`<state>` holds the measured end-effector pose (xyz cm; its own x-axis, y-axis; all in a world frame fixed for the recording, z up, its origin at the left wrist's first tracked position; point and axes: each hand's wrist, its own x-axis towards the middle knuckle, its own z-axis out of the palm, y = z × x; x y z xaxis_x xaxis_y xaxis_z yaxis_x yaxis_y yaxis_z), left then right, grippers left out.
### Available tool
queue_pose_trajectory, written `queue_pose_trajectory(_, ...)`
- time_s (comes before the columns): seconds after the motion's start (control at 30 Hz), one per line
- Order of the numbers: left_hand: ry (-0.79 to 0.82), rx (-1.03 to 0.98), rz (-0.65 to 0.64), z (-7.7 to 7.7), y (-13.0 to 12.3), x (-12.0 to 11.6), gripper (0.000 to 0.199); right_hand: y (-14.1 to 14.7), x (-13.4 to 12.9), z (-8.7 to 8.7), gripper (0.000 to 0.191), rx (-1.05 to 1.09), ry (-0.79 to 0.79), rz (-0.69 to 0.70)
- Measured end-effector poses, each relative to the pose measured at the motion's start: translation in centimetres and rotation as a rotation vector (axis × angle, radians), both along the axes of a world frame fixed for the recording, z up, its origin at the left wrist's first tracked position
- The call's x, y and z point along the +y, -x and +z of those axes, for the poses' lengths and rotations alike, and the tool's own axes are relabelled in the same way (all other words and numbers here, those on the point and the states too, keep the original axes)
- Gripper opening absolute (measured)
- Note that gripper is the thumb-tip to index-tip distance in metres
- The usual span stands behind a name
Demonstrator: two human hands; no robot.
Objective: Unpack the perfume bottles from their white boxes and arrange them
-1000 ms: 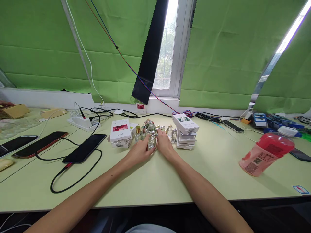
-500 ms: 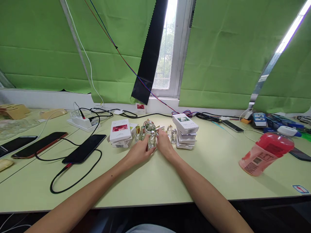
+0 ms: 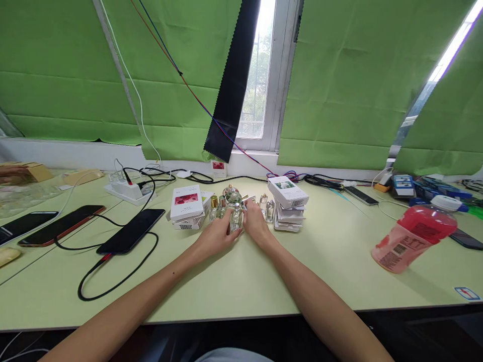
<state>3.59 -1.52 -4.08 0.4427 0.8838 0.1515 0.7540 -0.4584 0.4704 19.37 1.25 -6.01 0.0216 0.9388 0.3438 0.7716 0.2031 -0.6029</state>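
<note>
We see almost no change around the two hands compared with half a second ago: the left hand (image 3: 216, 235) and the right hand (image 3: 256, 223) are where they were, over the pale green table (image 3: 234, 281). The left hand's thumb and fingers curl against a clear bottle (image 3: 236, 217) that stands upright between the hands, though we cannot tell whether they grip it firmly. The right hand is bent just beside that bottle, its fingertips hidden, so we cannot tell whether it grasps anything. Beside them we find the gold-capped bottle (image 3: 214, 208), the round bottle (image 3: 232, 196) and two slim bottles (image 3: 269, 211) unmoved, between the left box stack (image 3: 187, 202) and the right box stack (image 3: 288, 192). What differs lies at the far left edge: we now see another person's hand (image 3: 14, 174) at the yellowish box (image 3: 39, 172), where none shows half a second earlier, and the box sits slightly further right.
</note>
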Motion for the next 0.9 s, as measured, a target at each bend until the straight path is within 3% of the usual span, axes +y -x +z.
queue_pose_trajectory(0.57, 0.007, -0.003, 0.004, 0.02, 0.01, 0.00, 0.045, 0.00, -0.84, 0.94, 0.032, -0.074, 0.043, -0.026)
queue_pose_trajectory(0.9, 0.004, 0.007, 0.004, 0.02, 0.02, 0.06, 0.049, -0.11, -0.10, 0.10, 0.036, -0.040, 0.009, -0.010)
